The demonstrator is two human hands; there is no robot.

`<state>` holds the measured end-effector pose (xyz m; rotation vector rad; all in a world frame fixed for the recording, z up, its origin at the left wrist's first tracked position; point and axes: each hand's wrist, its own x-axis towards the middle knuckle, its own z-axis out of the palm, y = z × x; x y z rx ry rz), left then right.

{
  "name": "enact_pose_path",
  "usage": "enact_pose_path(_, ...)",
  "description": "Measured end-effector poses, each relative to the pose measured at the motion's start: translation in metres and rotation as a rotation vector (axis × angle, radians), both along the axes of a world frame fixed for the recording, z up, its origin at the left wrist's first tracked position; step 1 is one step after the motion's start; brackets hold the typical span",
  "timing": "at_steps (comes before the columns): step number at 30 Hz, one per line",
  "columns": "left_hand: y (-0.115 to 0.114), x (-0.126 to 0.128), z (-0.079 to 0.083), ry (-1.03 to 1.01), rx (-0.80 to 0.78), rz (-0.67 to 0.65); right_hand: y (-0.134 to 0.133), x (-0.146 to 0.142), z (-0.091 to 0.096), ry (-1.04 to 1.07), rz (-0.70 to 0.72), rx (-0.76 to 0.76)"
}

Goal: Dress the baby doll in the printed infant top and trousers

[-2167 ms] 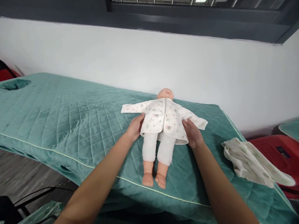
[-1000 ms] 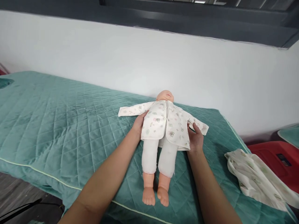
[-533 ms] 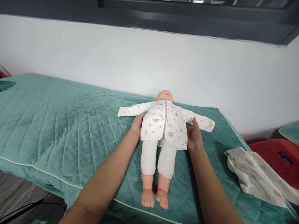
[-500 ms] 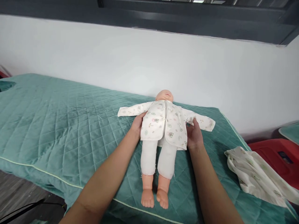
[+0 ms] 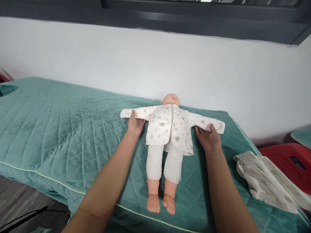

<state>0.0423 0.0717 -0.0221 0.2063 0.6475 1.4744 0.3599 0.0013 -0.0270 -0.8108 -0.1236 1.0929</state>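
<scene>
A baby doll lies on its back on a green quilted cover, head toward the wall and feet toward me. It wears a white printed jacket with the front edges meeting down the middle; the arms are inside the spread sleeves. My left hand grips the sleeve on the left, thumb over it and fingers partly hidden beneath. On the right, my right hand holds the other sleeve in a similar way, thumb on its lower edge and fingers under it. White cloth legs and bare feet show below the jacket.
A crumpled white printed cloth lies at the cover's right edge, beside a red plastic object. A white wall rises behind the doll, with a dark ledge above. Dark floor shows at lower left.
Both hands have moved outward from the jacket's sides onto the sleeves, the left one leftward and the right one rightward. The sleeves have shifted slightly; the doll's body stays in place.
</scene>
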Motion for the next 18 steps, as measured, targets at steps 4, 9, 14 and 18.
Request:
enact_pose_path(4, 0.009, -0.009, -0.005, 0.052, -0.022, 0.275, -0.003, 0.004, -0.002, 0.013, -0.029, 0.07)
enact_pose_path(9, 0.012, -0.012, -0.007, 0.09, -0.039, 0.347, -0.003, 0.005, -0.002, 0.034, -0.048, 0.105)
enact_pose_path(14, 0.017, -0.025, -0.007, 0.137, -0.038, 0.405, -0.004, 0.005, 0.001, 0.054, -0.083, 0.112)
enact_pose_path(18, 0.019, -0.038, -0.007, 0.207, -0.05, 0.375, -0.003, 0.006, 0.002, 0.062, -0.108, 0.09)
